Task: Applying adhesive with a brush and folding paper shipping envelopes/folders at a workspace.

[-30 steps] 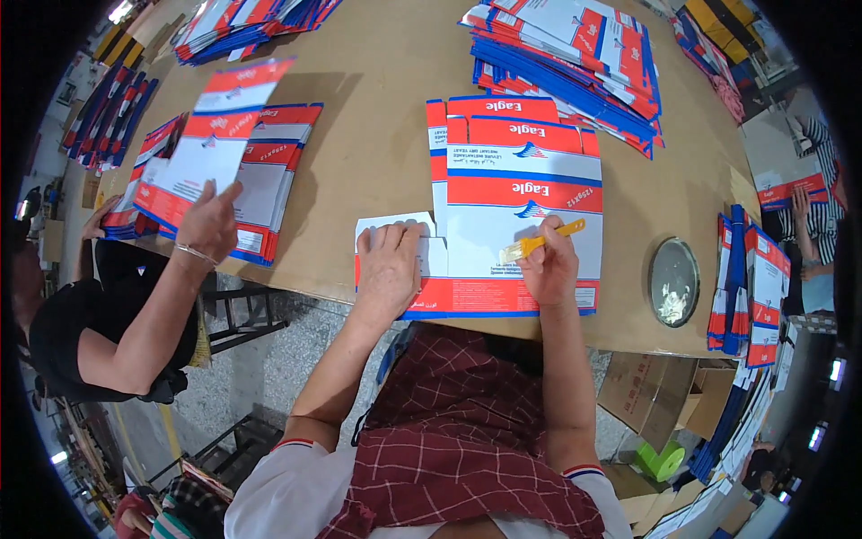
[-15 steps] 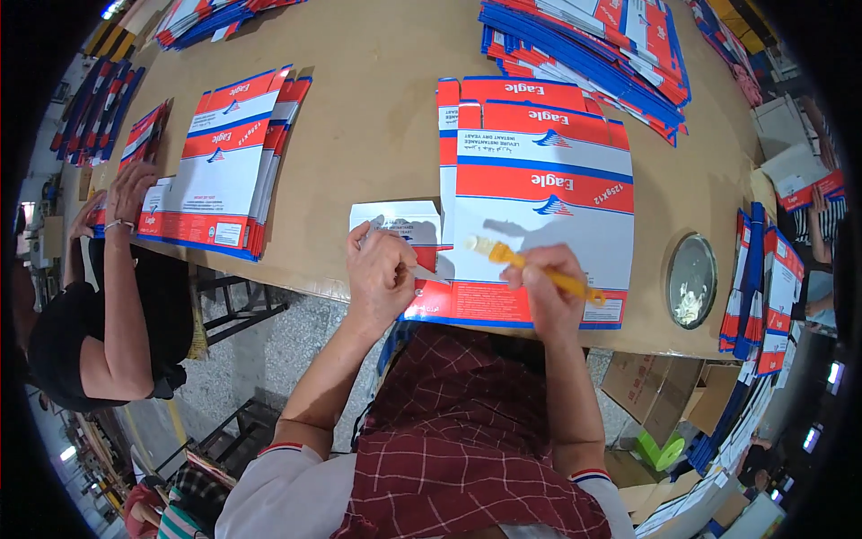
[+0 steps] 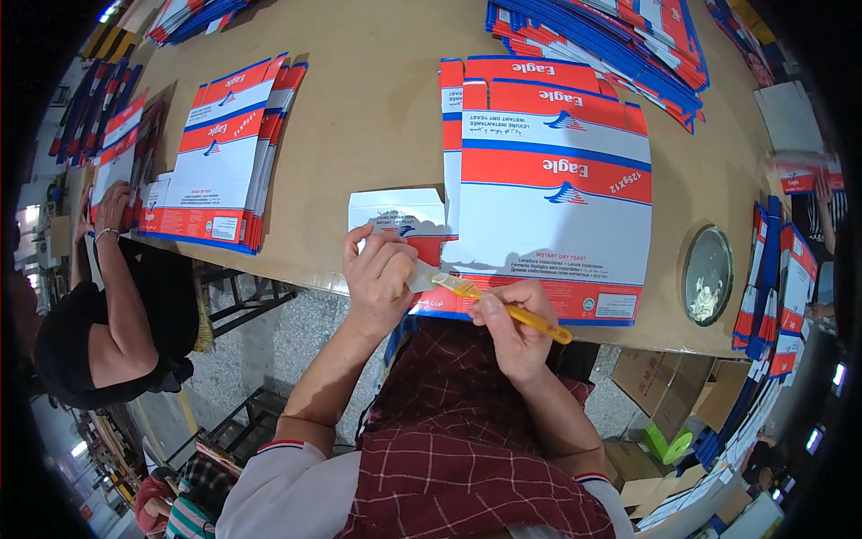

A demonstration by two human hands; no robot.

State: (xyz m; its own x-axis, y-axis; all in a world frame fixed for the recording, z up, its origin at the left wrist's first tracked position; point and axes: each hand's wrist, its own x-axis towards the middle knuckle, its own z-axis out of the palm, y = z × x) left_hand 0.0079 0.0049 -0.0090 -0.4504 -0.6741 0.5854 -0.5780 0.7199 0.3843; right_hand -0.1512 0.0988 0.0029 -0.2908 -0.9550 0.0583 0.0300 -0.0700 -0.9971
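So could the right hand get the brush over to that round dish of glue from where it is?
Probably yes. The right hand holds the yellow brush, and the round dish sits beside the flat carton on its right, with bare tabletop between.

Bright even overhead light, soft shadows; heavy fisheye bending, black vignette at rim, edges blurred.

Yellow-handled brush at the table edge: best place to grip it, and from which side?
Grip the yellow handle of the brush mid-length, coming from the near table edge, as the right hand does. The handle is slim and bare there; the bristle end lies on the flap by the left hand.
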